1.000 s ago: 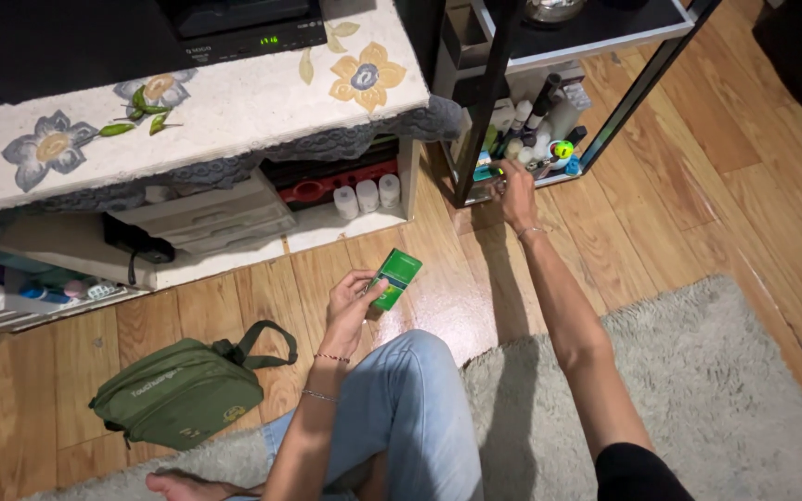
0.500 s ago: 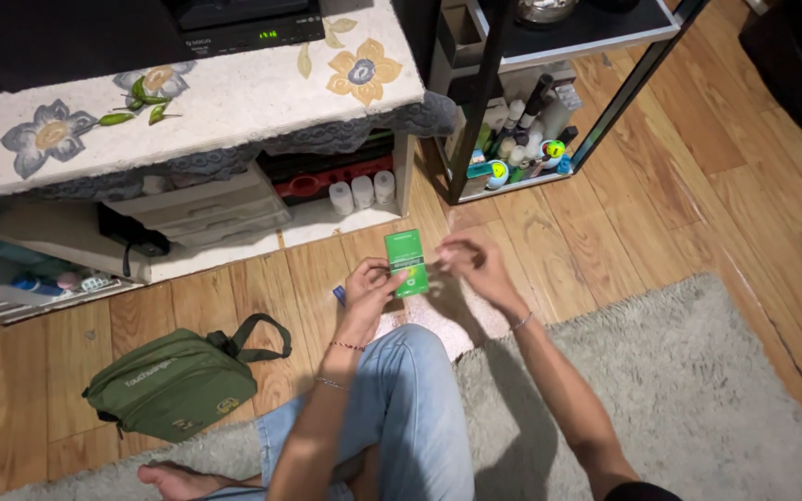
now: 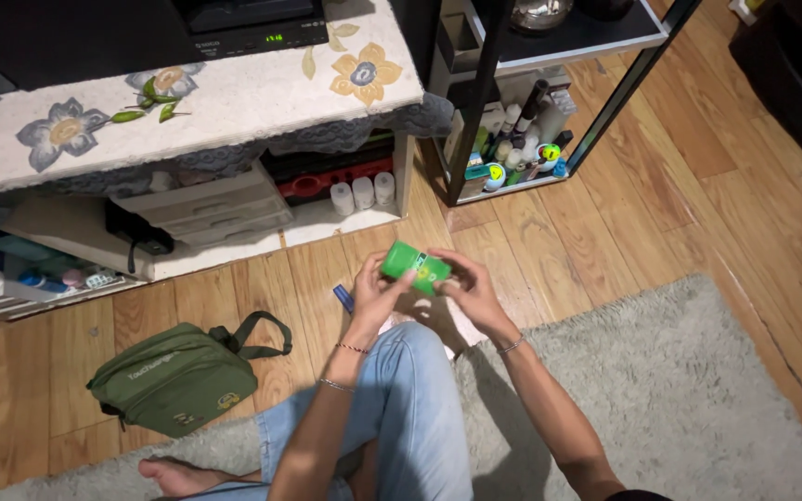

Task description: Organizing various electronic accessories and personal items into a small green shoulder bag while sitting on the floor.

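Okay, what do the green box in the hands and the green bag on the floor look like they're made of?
The green box, held between the left hand and right hand, looks like thin printed card: flat faces, crisp edges, slight sheen. The green bag looks like matte woven fabric, probably canvas or nylon: soft creases and a webbing strap.

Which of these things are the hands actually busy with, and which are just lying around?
In hand:
small green box, held by left hand and right hand

Lying about:
green bag
small blue thing on floor
three white rolls
bottles on shelf
grey rug
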